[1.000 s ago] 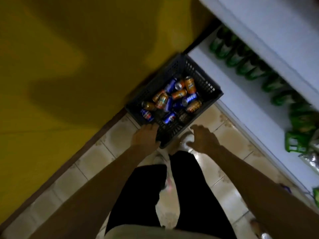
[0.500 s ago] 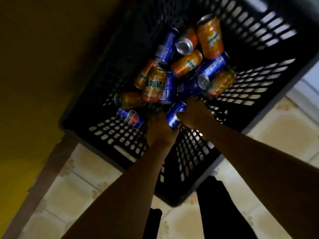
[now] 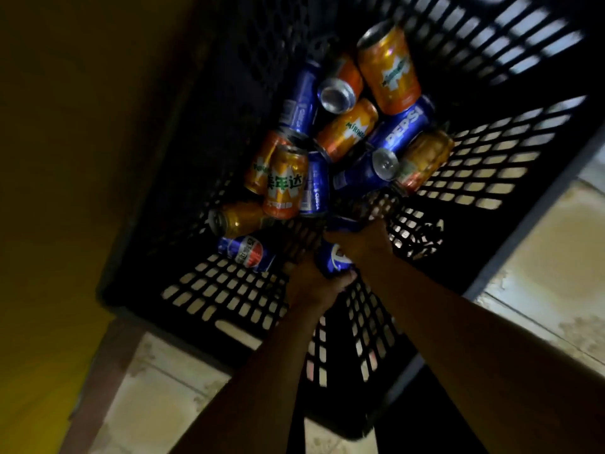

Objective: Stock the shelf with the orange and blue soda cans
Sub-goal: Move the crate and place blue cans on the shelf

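Observation:
A black plastic crate (image 3: 229, 303) on the floor holds several loose orange cans (image 3: 388, 70) and blue cans (image 3: 402, 126) lying in a heap. Both my hands reach into the crate's near side and close on one blue can (image 3: 332, 262). My left hand (image 3: 309, 285) wraps its lower end from below. My right hand (image 3: 365, 240) covers its upper part, which hides most of the can. Another blue can (image 3: 245, 253) lies just left of my hands, apart from them. The shelf is out of view.
A yellow wall (image 3: 65, 158) with a brown skirting (image 3: 108, 371) runs along the crate's left side. Beige floor tiles (image 3: 540, 290) show to the right and below the crate. The scene is dim.
A second ago I stood above the crate with both hands empty. My view dropped close to it, both hands closed on the blue can, and it has moved slightly toward the near wall.

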